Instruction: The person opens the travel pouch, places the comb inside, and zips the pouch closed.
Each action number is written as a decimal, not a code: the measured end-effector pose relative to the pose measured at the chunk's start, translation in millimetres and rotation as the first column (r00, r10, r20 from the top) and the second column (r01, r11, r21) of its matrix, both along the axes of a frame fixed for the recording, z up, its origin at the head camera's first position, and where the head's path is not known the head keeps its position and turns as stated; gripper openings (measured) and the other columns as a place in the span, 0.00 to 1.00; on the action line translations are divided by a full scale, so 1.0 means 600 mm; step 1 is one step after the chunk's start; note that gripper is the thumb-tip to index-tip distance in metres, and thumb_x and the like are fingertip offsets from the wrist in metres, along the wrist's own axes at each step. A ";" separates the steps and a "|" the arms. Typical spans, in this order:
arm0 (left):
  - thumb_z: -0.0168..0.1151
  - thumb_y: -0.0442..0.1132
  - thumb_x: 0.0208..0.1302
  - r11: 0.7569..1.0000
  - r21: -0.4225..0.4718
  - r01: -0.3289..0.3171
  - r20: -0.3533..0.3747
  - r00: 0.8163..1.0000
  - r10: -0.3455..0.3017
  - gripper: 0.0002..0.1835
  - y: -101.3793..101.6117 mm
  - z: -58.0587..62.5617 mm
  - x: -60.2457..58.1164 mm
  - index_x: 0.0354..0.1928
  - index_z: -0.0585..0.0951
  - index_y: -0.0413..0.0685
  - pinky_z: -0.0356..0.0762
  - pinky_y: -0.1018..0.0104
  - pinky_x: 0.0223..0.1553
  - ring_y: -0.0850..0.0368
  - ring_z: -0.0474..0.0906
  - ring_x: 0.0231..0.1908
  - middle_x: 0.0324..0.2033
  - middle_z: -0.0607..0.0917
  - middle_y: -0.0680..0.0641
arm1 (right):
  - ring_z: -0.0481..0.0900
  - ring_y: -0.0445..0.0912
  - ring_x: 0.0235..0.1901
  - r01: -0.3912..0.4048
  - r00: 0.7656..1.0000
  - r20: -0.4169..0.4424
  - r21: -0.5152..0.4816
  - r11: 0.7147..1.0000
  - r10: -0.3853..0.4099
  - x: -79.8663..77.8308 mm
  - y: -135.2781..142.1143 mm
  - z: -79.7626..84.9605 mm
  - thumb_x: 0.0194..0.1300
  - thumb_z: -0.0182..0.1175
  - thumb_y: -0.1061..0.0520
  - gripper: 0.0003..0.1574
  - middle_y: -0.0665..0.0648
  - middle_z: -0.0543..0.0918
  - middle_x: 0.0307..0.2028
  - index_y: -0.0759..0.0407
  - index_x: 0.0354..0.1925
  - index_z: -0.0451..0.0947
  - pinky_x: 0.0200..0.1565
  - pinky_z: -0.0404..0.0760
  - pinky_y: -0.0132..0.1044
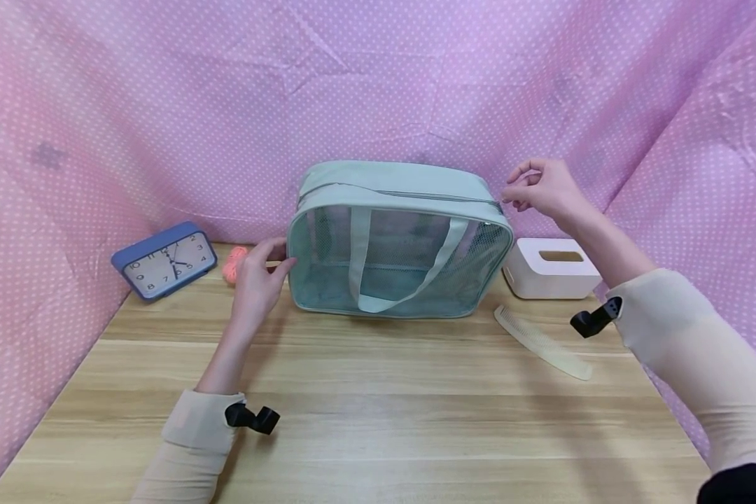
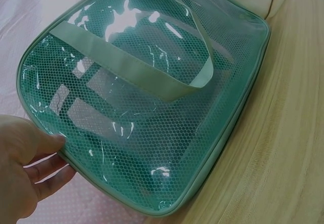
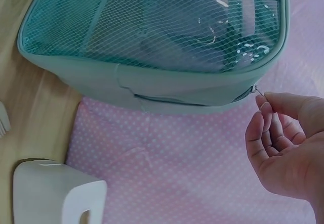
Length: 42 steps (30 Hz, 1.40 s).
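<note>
A pale green toiletry bag (image 1: 397,245) with see-through mesh sides stands upright at the back of the table, its strap handle (image 1: 360,259) hanging over the front. At its left side, my left hand (image 1: 258,280) holds the piped edge, thumb in front and fingers behind, as the left wrist view shows. My right hand (image 1: 544,187) is at the bag's upper right corner. Between its thumb and forefinger it pinches the small zipper pull (image 3: 259,91). The zipper (image 1: 437,197) runs along the top and looks closed over the stretch that shows.
To the left stands a blue alarm clock (image 1: 171,264), and a coral bundle (image 1: 234,264) lies partly behind my left hand. A white tissue box (image 1: 551,280) sits right of the bag. In front of the box lies a cream comb (image 1: 542,341). Pink dotted cloth (image 1: 378,91) hangs behind the table.
</note>
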State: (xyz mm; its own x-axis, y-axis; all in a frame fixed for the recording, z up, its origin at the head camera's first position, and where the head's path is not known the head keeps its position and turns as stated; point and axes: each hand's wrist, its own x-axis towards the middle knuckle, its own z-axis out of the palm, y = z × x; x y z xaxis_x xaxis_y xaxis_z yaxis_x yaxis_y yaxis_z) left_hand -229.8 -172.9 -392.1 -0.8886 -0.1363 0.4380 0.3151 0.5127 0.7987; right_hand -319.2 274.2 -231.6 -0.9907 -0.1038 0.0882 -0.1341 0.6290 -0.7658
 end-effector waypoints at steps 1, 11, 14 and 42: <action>0.65 0.27 0.68 1.000 0.000 0.000 0.000 1.000 0.000 0.17 0.000 0.000 0.000 0.57 0.82 0.38 0.86 0.48 0.51 0.44 0.84 0.51 0.49 0.87 0.36 | 0.82 0.36 0.23 -0.003 1.000 0.001 0.007 1.000 0.003 0.000 -0.004 0.003 0.66 0.68 0.61 0.14 0.41 0.85 0.21 0.62 0.47 0.75 0.33 0.85 0.28; 0.64 0.27 0.68 1.000 0.008 0.001 0.001 1.000 -0.001 0.17 0.000 -0.001 0.000 0.58 0.82 0.38 0.86 0.47 0.51 0.43 0.84 0.51 0.49 0.87 0.36 | 0.81 0.37 0.21 -0.034 0.999 -0.004 0.009 0.999 0.034 -0.003 -0.043 0.028 0.63 0.70 0.62 0.14 0.42 0.85 0.20 0.61 0.43 0.75 0.31 0.85 0.29; 0.64 0.27 0.68 1.000 0.009 0.002 0.003 1.000 -0.002 0.17 0.000 -0.002 -0.001 0.58 0.82 0.38 0.86 0.47 0.50 0.42 0.84 0.51 0.49 0.86 0.36 | 0.82 0.37 0.21 -0.037 0.999 0.001 0.008 0.999 0.037 -0.003 -0.054 0.035 0.63 0.70 0.62 0.14 0.42 0.85 0.20 0.59 0.42 0.75 0.31 0.85 0.29; 0.64 0.27 0.69 1.000 0.021 -0.002 -0.001 1.000 0.002 0.17 0.001 -0.003 -0.001 0.58 0.82 0.37 0.86 0.47 0.51 0.42 0.84 0.52 0.49 0.86 0.35 | 0.81 0.40 0.20 -0.117 0.992 -0.040 0.125 0.985 0.123 -0.006 -0.165 0.081 0.60 0.70 0.64 0.16 0.45 0.81 0.17 0.61 0.45 0.76 0.29 0.85 0.30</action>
State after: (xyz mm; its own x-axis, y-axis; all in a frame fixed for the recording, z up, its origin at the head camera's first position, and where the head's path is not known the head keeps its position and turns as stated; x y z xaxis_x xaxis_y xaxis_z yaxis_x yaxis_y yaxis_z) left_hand -230.1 -172.0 -393.8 -0.8877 -0.1471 0.4362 0.3153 0.4961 0.8090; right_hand -322.7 175.4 -183.0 -0.9654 -0.2345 0.1139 -0.2484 0.6949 -0.6749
